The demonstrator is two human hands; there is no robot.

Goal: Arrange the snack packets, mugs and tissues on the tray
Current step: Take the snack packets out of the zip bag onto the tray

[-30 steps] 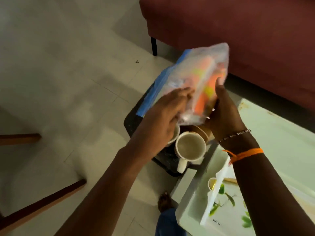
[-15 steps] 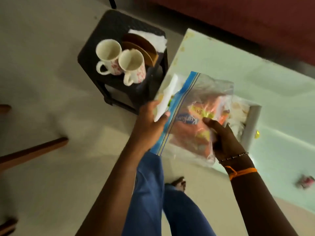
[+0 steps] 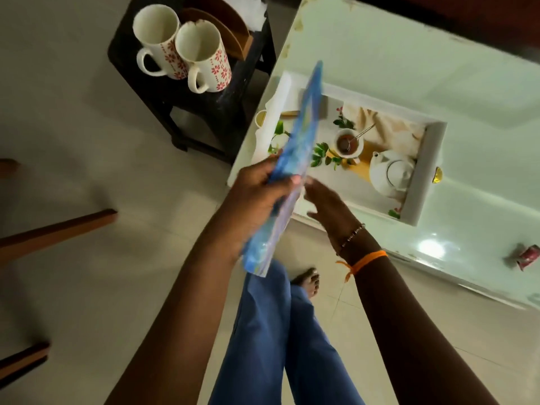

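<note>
My left hand (image 3: pixel 260 194) grips a clear zip bag with a blue strip (image 3: pixel 304 124), turned edge-on above the left part of the white tray (image 3: pixel 420 176); its contents are hidden from this angle. Just right of the bag's lower part is my right hand (image 3: pixel 327 206), fingers loosely extended and holding nothing. The tray lies on the pale table (image 3: pixel 409 54) and has a tea-set picture on its floor. Two white mugs with red flowers (image 3: pixel 157 39) (image 3: pixel 201 54) stand on a black stool (image 3: pixel 204 112), beside a wooden holder (image 3: pixel 228 27) with white tissues (image 3: pixel 248 10).
A small red packet (image 3: pixel 529 255) lies on the table at the far right. Wooden chair legs (image 3: pixel 58 232) reach in from the left over the tiled floor. My legs and a bare foot are below the hands. A dark red sofa (image 3: pixel 467 10) is behind the table.
The bag has turned from flat-on to edge-on over the tray. My right hand has let go of it and now sits open beside it. The view has moved toward the tray.
</note>
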